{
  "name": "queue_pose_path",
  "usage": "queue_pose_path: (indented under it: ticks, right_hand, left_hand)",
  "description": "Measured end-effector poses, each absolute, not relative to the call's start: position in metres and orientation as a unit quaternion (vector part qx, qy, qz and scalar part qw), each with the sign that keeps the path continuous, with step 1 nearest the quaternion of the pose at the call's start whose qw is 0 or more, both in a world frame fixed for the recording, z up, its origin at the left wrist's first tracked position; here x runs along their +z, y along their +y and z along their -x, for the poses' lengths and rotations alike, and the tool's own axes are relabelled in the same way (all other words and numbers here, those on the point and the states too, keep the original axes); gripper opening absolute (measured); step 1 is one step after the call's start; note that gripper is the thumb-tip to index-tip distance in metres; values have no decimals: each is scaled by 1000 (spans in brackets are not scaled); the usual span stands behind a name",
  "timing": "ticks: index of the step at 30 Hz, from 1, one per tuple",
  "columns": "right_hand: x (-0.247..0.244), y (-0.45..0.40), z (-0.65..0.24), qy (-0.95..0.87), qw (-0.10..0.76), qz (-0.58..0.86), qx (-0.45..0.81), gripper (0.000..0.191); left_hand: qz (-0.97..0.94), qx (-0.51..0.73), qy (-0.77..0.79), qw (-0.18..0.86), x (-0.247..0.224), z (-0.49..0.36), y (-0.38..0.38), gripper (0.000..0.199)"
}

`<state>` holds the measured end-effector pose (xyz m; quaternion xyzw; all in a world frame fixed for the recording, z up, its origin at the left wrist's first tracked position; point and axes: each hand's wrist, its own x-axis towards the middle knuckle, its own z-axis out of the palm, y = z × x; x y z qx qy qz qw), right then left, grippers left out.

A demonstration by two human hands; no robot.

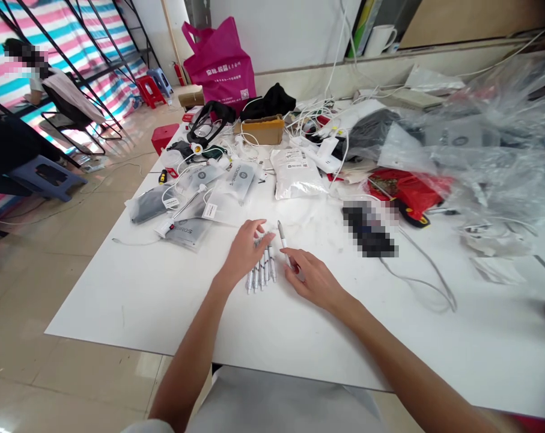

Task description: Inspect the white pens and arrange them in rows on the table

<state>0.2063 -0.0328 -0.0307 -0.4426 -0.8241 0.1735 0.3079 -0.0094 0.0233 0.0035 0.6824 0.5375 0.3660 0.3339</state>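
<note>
Several white pens lie side by side on the white table, their clear ends toward me. My left hand is over their far ends, thumb and fingers apart and curved; whether it touches the pens I cannot tell. Just right of the row, one more pen points away from me with its grey tip up-left. My right hand has its thumb and index finger closed on the near part of that pen, which the fingers partly hide.
Plastic-wrapped packets and a white parcel lie beyond my hands. White cables, a pink bag and a red bag crowd the back. A grey cable curves at right. A person sits in a chair far left.
</note>
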Motion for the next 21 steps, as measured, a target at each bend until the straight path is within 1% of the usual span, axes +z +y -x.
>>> queue_pose_path:
  ticks: [1, 4, 8, 14, 21]
  right_hand:
    - [-33, -31, -206, -825, 298, 447, 173, 29]
    - [-40, -27, -204, -844, 261, 443, 155, 31]
    - [-45, -26, -199, -867, 231, 421, 129, 34]
    - [-46, -27, -198, -881, 235, 396, 107, 40]
    - [-49, -23, -207, -861, 248, 431, 105, 41]
  left_hand:
    - [-690, 343, 556, 313, 5, 18, 22, 40]
    - [-696, 268, 597, 296, 4, 41, 9, 38]
    - [-692, 249, 609, 296, -7, 54, -21, 36]
    - [-712, 244, 590, 293, -20, 43, -29, 33]
    - [-731, 225, 567, 306, -16, 33, -12, 33]
